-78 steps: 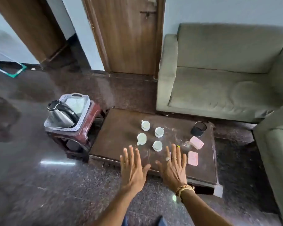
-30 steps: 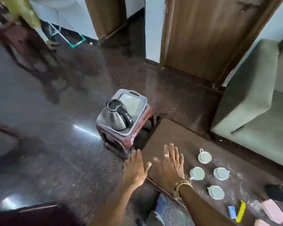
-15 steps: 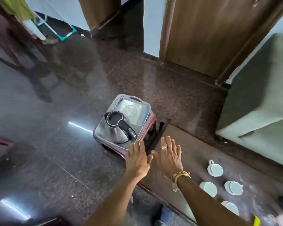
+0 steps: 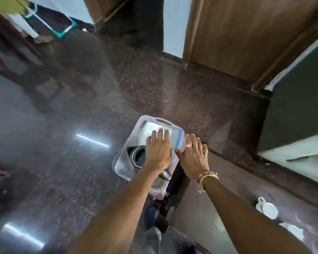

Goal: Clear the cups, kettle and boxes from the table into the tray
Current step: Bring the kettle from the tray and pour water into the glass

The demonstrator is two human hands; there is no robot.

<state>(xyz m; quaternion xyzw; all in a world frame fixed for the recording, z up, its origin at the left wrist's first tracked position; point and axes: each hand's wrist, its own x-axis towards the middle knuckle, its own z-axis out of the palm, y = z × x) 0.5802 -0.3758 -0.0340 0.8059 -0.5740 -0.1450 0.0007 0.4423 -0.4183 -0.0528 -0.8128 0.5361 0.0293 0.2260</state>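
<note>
A pale perforated plastic tray (image 4: 145,121) sits on a dark red stool beside the low brown table (image 4: 228,189). A steel kettle (image 4: 137,157) with a black lid stands in the tray, partly hidden. My left hand (image 4: 159,150) hovers flat over the kettle and tray, fingers apart, holding nothing. My right hand (image 4: 194,156), with rings and a gold bangle, is spread over the tray's right rim and the table's corner. Two white cups (image 4: 267,209) (image 4: 294,231) stand on the table at the lower right. The boxes are out of view.
A grey-green sofa (image 4: 297,125) stands to the right of the table. A wooden door (image 4: 246,33) is behind. Polished dark stone floor (image 4: 62,143) spreads to the left. A person's legs (image 4: 35,33) show at the top left near a teal frame.
My view has swung left and down from the table to the tray. Both hands moved forward from the table's edge to above the tray and kettle.
</note>
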